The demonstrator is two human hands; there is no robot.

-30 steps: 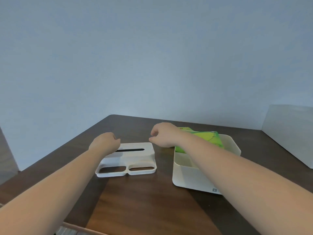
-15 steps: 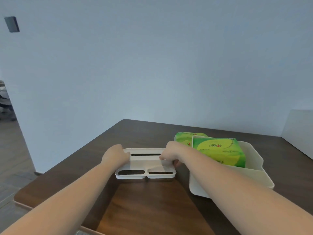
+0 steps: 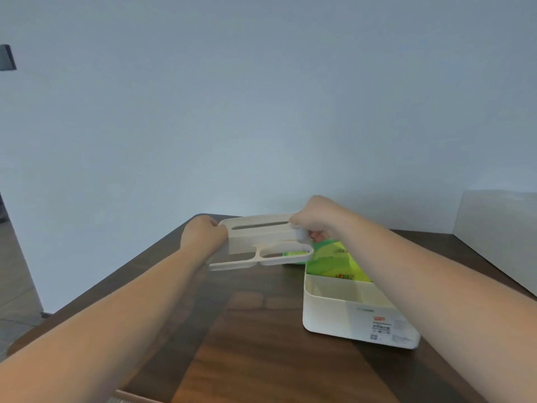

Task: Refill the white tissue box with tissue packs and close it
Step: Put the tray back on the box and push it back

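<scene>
The white lid (image 3: 261, 241), with a long slot and two oval openings, hangs tilted above the dark wooden table (image 3: 255, 344). My left hand (image 3: 202, 238) grips its left end and my right hand (image 3: 315, 219) grips its right end. To the right stands the white tissue box (image 3: 348, 312), open on top, with a green tissue pack (image 3: 337, 261) inside its far part. My right forearm hides the box's right side. A second bit of green shows through the lid's right opening.
A pale wall rises just behind the table. A grey-white panel (image 3: 497, 228) stands along the table's right edge. The table's left edge drops off to the floor (image 3: 14, 286) at the left.
Both hands closed on the lid's ends and lifted it off the table, carrying it up and slightly right toward the box. The view also shifted.
</scene>
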